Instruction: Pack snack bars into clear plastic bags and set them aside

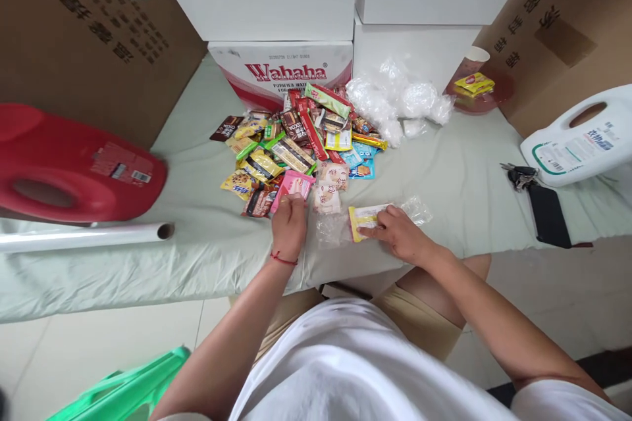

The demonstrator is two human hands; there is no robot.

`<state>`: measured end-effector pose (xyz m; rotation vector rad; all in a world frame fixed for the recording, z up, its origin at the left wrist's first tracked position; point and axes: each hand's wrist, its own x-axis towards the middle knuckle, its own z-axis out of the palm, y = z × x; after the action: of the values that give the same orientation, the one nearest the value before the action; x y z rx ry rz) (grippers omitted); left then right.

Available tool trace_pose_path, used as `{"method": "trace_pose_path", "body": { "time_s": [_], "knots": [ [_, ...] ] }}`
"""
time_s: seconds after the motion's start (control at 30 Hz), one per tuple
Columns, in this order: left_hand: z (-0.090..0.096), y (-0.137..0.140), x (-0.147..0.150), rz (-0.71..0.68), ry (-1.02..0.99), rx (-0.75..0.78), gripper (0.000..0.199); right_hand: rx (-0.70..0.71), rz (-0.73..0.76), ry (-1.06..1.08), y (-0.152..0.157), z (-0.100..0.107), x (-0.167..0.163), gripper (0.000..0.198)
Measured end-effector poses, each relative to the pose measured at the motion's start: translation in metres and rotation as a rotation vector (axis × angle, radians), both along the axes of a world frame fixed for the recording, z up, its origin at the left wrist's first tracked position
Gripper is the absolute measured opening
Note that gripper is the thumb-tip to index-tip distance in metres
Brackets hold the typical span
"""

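1. Pinching, with the left hand [289, 229], a pink, flat, plastic-wrapped packet [299, 182] by its near end, right there at six o'clock on the colourful heap of wrapped snacks [296, 133].
2. And at three o'clock from there, gripping, with the right hand [399, 233], a yellow-and-white rectangular packet [364, 218].
3. Between both hands, crinkled clear plastic film [330, 230]; at its twelve o'clock, beige, red-printed packets [327, 199].
4. Up at twelve o'clock from the right hand, crumpled, transparent plastic bags [395, 99].
5. Way out at three o'clock, a flat black phone [549, 216].
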<state>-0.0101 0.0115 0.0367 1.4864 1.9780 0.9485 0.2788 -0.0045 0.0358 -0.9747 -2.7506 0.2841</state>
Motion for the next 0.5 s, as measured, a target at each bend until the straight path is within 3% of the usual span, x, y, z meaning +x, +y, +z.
{"method": "trace_pose_path", "body": {
  "time_s": [0.13,0.23,0.37,0.5],
  "knots": [
    [0.01,-0.013,0.02,-0.118,0.217,-0.089,0.047,-0.047,-0.018,0.048,-0.004,0.003,0.003,0.049],
    [0.005,-0.033,0.031,-0.073,0.364,-0.044,0.062,-0.108,-0.013,0.108,-0.01,0.008,0.007,0.041],
    [-0.002,-0.048,0.034,-0.115,0.455,-0.14,0.045,-0.15,-0.006,0.182,-0.015,0.011,0.011,0.042],
    [0.003,-0.038,0.026,-0.257,0.399,-0.23,0.019,-0.137,-0.025,0.212,-0.019,0.008,0.013,0.041]
  ]
}}
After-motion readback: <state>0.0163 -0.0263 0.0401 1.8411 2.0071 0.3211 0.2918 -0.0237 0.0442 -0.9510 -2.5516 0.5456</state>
